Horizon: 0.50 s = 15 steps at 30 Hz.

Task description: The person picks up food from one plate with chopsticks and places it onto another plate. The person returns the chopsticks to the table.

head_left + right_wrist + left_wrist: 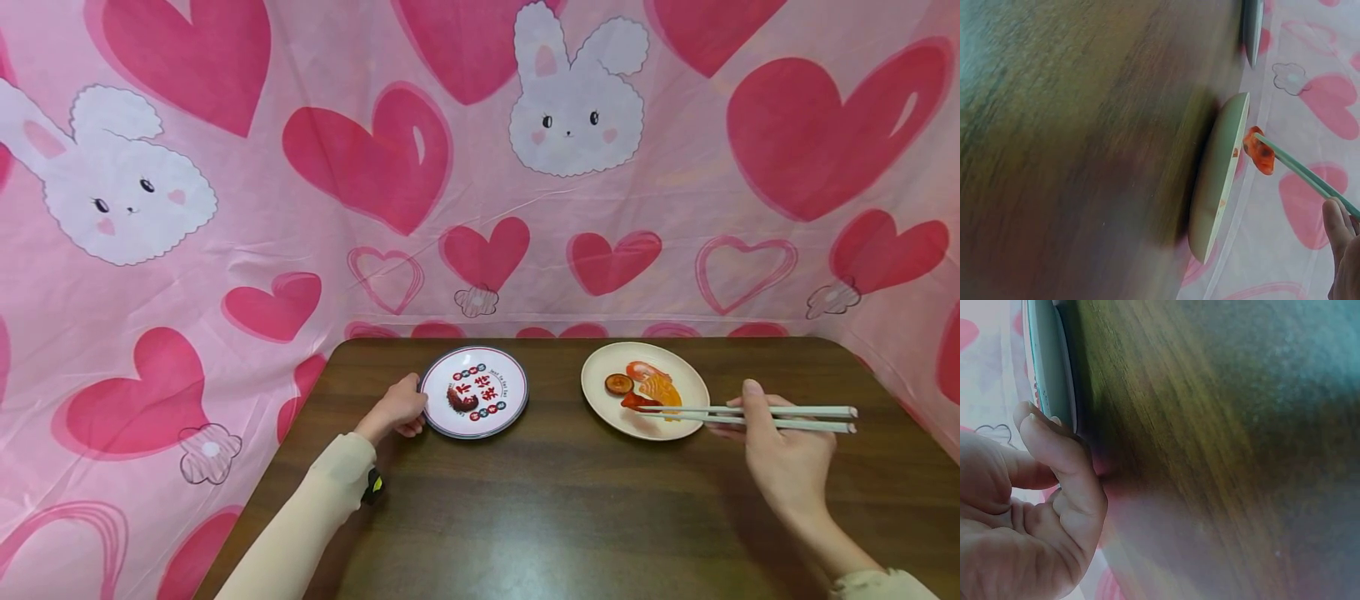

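Note:
My left hand pinches the left rim of a white plate with a dark blue and red edge, printed red characters and a dark brown picture. In the left wrist view its curled fingers meet the plate's side. My right hand holds a pair of pale chopsticks. Between their tips is a glossy red-orange piece of food, raised a little off a cream plate. On that plate lie a shrimp-like piece, a brown round slice and a ridged yellow-orange piece.
Both plates stand near the back of a dark brown wooden table, with a gap between them. Behind and beside it hangs a pink cloth with hearts and rabbits. Dark gear with a yellow mark sits at my left wrist.

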Each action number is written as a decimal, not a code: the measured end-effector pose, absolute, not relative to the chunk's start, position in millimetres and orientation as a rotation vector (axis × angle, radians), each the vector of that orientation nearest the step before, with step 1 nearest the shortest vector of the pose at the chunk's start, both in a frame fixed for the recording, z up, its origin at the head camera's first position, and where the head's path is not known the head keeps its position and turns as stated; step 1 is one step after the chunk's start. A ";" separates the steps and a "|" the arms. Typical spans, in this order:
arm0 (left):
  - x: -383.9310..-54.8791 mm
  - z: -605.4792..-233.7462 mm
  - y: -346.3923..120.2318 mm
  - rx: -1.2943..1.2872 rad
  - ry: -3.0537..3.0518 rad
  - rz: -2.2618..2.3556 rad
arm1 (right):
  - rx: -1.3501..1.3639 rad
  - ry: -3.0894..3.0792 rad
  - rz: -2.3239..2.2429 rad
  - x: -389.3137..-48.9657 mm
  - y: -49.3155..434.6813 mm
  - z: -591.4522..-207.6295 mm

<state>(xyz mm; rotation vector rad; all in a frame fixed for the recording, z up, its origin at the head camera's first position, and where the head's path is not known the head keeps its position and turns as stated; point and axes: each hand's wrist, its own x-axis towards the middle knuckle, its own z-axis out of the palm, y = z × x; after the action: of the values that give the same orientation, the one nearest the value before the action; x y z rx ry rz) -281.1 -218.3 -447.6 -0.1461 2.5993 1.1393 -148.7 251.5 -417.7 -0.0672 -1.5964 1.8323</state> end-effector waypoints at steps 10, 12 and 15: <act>-279.9 -447.1 -218.5 -0.147 2.596 1.143 | -0.114 -1.549 1.899 -151.6 250.1 -417.0; -280.6 -447.5 -218.6 -0.142 2.598 1.136 | -0.103 -1.557 1.888 -152.1 250.3 -416.8; -281.1 -447.7 -219.0 -0.138 2.601 1.129 | -0.091 -1.565 1.879 -152.2 249.6 -415.6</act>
<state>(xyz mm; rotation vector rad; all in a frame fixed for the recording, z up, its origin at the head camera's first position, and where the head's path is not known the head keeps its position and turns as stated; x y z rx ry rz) -281.1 -219.0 -447.7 -0.1381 2.6012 1.1294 -152.2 249.6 -415.6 -0.0905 -1.5648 1.8791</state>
